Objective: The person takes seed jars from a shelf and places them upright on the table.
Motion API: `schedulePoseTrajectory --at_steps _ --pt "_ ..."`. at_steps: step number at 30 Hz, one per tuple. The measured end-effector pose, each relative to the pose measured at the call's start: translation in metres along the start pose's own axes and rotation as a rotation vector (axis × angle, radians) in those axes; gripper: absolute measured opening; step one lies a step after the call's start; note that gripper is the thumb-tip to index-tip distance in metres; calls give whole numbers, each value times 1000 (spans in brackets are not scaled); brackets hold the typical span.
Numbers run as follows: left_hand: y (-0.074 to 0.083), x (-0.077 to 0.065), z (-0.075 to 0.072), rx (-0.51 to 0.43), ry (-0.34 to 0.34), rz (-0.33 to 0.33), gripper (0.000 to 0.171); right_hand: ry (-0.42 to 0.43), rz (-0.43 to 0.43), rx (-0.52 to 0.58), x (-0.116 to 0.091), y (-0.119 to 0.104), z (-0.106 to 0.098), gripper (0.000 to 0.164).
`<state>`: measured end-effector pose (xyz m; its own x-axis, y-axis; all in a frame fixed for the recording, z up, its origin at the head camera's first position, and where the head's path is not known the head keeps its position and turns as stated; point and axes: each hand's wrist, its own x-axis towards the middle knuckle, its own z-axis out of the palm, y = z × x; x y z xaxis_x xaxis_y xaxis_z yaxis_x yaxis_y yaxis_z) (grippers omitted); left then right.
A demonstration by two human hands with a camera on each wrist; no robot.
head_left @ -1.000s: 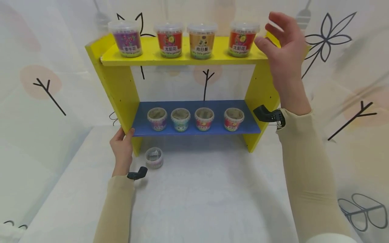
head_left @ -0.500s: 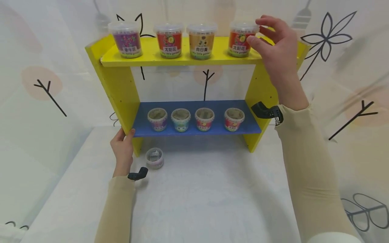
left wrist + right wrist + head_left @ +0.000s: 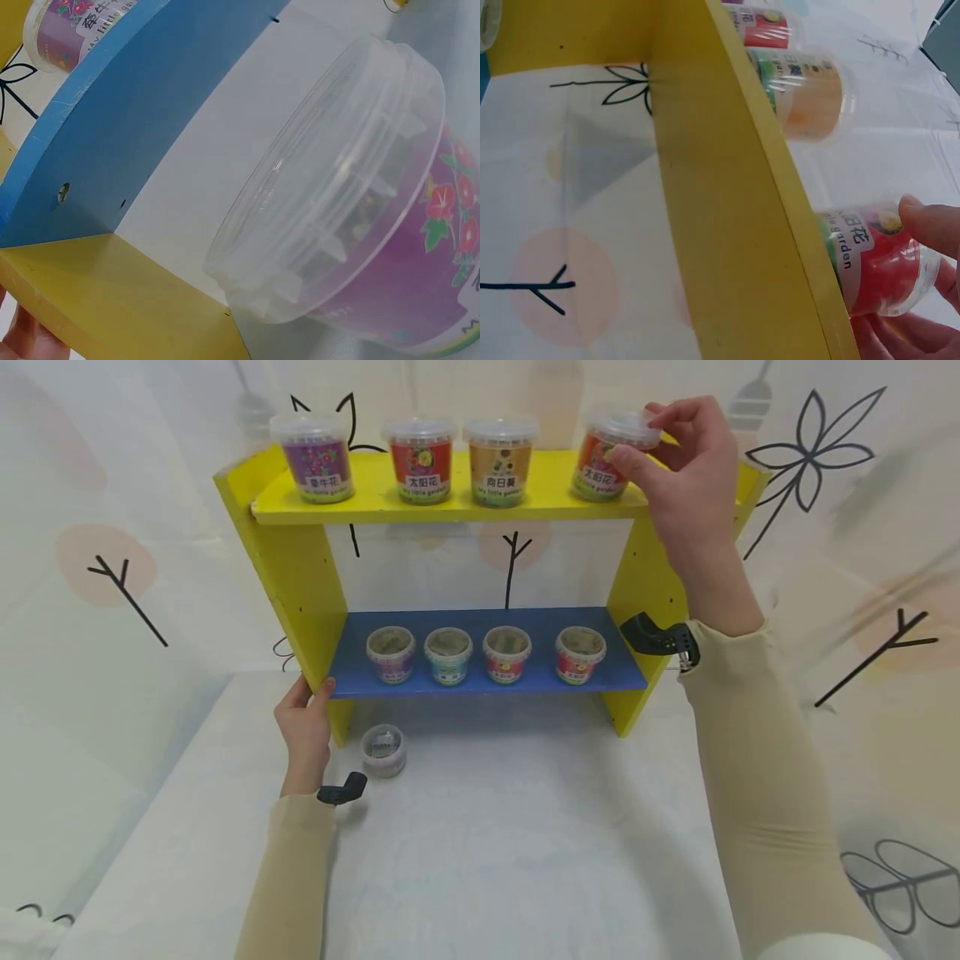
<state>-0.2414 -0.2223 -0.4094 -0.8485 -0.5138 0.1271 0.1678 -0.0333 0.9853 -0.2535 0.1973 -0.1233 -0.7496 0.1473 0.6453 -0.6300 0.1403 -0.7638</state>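
Note:
My right hand [image 3: 697, 485] pinches the rightmost red flower-seed cup [image 3: 591, 460] near its clear lid, thumb on the front. The cup leans to the right on the yellow top shelf. In the right wrist view, my thumb [image 3: 930, 225] lies on the red cup [image 3: 889, 266] while other fingers curl under it. My left hand [image 3: 306, 735] grips the lower left side of the yellow-and-blue shelf unit [image 3: 300, 585] at the end of the blue board. Only a few of its fingertips [image 3: 34, 337] show in the left wrist view.
Sharing the top board are a purple cup [image 3: 318, 464], another red cup [image 3: 420, 464] and an orange cup [image 3: 499, 464]. Several small cups line the blue lower shelf [image 3: 450, 692]. A lidded purple cup [image 3: 383, 752] stands on the white table beside my left hand.
My right hand has come left from beside the red cup and taken hold of it. The cup went from upright to tilted, its lid shifting right. The left hand stays on the shelf unit.

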Motion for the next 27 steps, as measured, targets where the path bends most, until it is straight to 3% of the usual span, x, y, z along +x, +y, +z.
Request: schedulePoseTrajectory --at_steps 4,21,27 --pt "0 0 0 -2 3 -8 43 -2 4 97 -3 0 -3 30" --pt "0 -2 -1 -8 -14 -16 43 -4 -70 241 -24 -13 -8 30" --pt "0 -2 -1 12 -23 17 44 -25 -79 242 -35 -17 -9 30"
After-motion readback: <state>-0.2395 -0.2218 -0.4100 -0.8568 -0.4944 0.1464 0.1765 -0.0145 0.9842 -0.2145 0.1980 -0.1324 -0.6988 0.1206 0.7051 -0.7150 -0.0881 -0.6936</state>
